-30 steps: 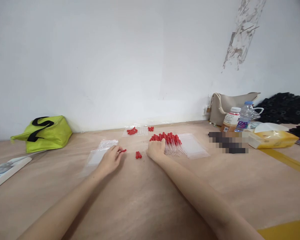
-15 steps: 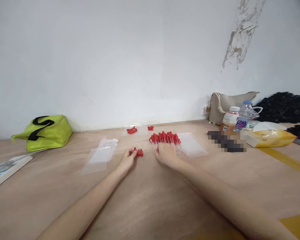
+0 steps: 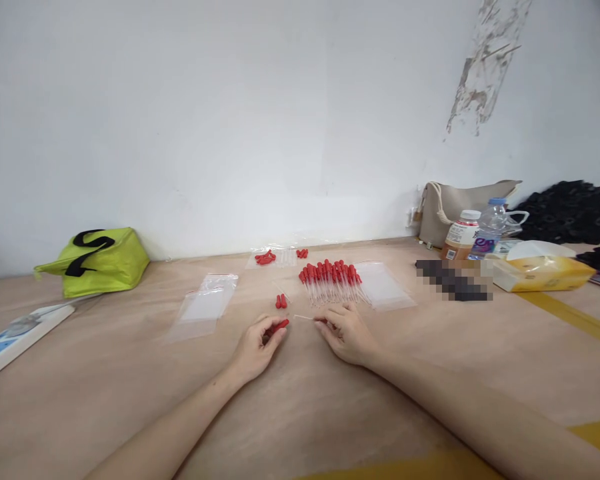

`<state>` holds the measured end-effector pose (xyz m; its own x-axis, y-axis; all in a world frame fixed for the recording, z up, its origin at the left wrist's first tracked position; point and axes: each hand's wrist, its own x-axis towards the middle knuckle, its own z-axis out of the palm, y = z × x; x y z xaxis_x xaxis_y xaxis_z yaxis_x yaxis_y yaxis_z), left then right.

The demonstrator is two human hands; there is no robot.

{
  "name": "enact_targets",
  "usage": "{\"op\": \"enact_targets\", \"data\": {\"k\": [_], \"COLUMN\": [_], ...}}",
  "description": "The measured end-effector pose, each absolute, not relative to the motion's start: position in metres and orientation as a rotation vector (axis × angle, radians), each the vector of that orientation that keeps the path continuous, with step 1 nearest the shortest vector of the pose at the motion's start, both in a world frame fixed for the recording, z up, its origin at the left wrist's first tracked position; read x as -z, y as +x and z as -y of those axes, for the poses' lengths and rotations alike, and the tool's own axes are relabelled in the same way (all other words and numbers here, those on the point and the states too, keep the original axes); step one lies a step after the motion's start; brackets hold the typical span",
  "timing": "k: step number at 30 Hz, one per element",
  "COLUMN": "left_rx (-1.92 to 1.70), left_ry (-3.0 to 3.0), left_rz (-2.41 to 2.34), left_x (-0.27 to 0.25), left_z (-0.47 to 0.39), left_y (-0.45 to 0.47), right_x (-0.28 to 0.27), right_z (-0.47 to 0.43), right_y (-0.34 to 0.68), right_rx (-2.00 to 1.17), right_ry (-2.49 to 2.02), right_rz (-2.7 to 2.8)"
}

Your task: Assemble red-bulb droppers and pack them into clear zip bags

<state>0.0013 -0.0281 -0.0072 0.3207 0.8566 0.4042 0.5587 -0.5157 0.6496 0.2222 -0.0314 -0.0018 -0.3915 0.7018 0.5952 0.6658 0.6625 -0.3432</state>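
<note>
My left hand (image 3: 259, 345) is closed, pinching a red rubber dropper bulb (image 3: 281, 325) between thumb and fingers. Opposite it, my right hand (image 3: 346, 333) grips a thin clear dropper tube (image 3: 305, 318), whose free end points left toward the bulb. A small gap separates the two. Just beyond my left hand lie two loose red bulbs (image 3: 281, 301), with thin clear tubes (image 3: 283, 291) beside them. Past my right hand, a row of droppers with red bulbs on clear stems (image 3: 333, 280) is spread out, bulbs facing the wall.
Clear zip bags (image 3: 200, 310) lie left, and another clear bag (image 3: 387, 287) lies right of the droppers. More red bulbs (image 3: 265, 257) sit near the wall. A green bag (image 3: 105, 263) and power strip (image 3: 25, 340) are left; bottles (image 3: 463, 237) and a tissue pack (image 3: 545, 270) stand right.
My right hand has drawn back from the dropper row and now holds a clear tube. My left hand has pulled nearer with one red bulb, leaving two bulbs behind.
</note>
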Motion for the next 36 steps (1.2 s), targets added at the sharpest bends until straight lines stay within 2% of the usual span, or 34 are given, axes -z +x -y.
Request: {"op": "enact_targets", "data": {"k": [21,32,36], "left_rx": [-0.949,-0.751,-0.735], "left_ry": [2.299,2.439,2.518], "left_rz": [-1.116,-1.133,-1.151], "left_x": [0.001,-0.002,-0.001], "left_z": [0.037,0.042,0.043], "left_y": [0.003,0.005,0.006], "right_x": [0.005,0.006,0.009], "right_z": [0.024,0.023,0.027], "right_y": [0.225,0.227,0.222], "right_rx": [-0.168,0.217,0.207], "right_ry": [-0.911,-0.882,-0.865], "right_rz": [2.327,2.394,2.387]}}
